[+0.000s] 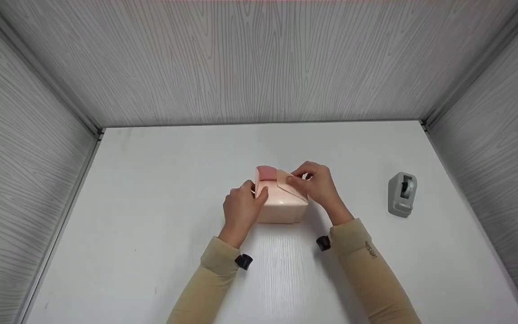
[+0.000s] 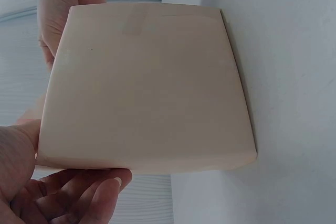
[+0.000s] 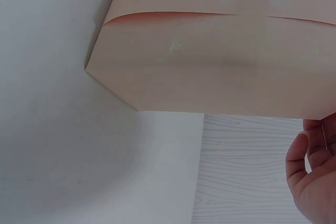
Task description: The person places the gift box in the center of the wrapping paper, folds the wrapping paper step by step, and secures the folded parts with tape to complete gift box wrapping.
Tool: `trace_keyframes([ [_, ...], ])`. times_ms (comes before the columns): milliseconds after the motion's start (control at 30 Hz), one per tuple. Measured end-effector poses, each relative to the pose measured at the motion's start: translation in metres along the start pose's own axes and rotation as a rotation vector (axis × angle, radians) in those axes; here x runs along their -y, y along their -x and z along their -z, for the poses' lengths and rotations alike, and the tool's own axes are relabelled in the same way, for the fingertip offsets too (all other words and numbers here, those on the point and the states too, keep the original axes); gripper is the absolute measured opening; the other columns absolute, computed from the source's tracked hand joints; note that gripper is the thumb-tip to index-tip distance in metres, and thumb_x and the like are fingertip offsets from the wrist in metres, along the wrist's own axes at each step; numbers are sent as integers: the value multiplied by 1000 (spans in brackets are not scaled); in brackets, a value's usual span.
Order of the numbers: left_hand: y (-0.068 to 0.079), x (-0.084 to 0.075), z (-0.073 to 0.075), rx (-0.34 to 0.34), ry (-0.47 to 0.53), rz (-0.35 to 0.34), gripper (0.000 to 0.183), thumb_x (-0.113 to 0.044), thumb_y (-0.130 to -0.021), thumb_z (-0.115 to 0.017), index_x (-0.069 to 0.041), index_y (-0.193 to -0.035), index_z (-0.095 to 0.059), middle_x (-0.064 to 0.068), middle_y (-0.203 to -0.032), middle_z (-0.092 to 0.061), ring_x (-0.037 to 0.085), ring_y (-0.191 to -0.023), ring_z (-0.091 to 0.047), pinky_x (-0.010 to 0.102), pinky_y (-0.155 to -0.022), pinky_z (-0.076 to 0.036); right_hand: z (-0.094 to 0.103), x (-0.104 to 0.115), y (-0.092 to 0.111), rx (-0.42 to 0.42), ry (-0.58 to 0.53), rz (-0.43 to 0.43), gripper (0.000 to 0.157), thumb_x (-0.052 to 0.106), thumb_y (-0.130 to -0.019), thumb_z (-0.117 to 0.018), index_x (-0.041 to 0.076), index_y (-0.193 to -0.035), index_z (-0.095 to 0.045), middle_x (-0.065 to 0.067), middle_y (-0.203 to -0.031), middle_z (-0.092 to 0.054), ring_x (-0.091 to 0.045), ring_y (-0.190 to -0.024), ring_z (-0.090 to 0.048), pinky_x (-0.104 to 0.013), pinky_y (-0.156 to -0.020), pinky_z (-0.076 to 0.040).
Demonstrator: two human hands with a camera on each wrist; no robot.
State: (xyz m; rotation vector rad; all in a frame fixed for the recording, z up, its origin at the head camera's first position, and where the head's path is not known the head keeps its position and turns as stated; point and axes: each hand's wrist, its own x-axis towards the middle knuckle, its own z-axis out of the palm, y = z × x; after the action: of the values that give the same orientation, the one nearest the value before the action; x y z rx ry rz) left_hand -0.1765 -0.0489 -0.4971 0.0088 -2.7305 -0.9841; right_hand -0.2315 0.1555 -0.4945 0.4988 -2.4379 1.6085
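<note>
A box-shaped parcel in pale pink paper (image 1: 281, 212) stands at the middle of the table, with a darker pink inner side (image 1: 266, 173) showing at its upper left. My left hand (image 1: 241, 209) grips its left side, thumb on the near side. A folded paper flap (image 1: 291, 185) slants across the right of its top, pinched between the thumb and fingers of my right hand (image 1: 319, 183). In the left wrist view a clear tape strip (image 2: 136, 19) lies over one edge of the parcel. Another tape strip (image 3: 252, 1) crosses a slightly gaping paper seam in the right wrist view.
To the right on the white table (image 1: 151, 189) stands a grey tape dispenser (image 1: 402, 194) with a roll in it. Grey wood-grain panels (image 1: 259, 63) close off the back and both sides. Black wrist straps (image 1: 243, 261) sit at both cuffs.
</note>
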Motion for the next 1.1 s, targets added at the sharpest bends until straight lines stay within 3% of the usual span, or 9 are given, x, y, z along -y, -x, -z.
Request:
trace_keyframes([
  [200, 1, 0, 0, 9, 0, 0, 30, -36, -91, -67, -8, -79, -64, 3, -68, -66, 16, -56, -60, 35, -51, -47, 1, 28, 3, -15, -9, 55, 9, -5, -78, -79, -6, -72, -71, -17, -75, -67, -20, -68, -56, -30, -61, -42],
  [467, 0, 1, 0, 13, 3, -5, 30, -35, -91, -67, -7, -79, -64, 3, -68, -66, 16, -55, -59, 34, -50, -47, -2, 6, -5, -1, 46, 41, 6, 6, -81, -80, 6, -76, -76, -1, -75, -69, -15, -67, -58, -25, -61, -45],
  [833, 0, 0, 1, 11, -8, -17, 30, -34, -91, -67, -7, -80, -63, 4, -69, -66, 17, -56, -61, 35, -51, -48, -5, 18, -5, 12, 56, -6, 6, 9, -85, -77, 4, -84, -77, -3, -78, -72, -15, -68, -59, -25, -61, -45],
  [1100, 0, 1, 1, 4, -16, -14, 30, -35, -91, -68, -7, -80, -63, 4, -69, -67, 17, -56, -61, 35, -51, -48, -7, 22, -6, 25, 75, 48, 7, 11, -87, -75, 4, -83, -76, -2, -78, -70, -14, -71, -61, -25, -59, -44],
])
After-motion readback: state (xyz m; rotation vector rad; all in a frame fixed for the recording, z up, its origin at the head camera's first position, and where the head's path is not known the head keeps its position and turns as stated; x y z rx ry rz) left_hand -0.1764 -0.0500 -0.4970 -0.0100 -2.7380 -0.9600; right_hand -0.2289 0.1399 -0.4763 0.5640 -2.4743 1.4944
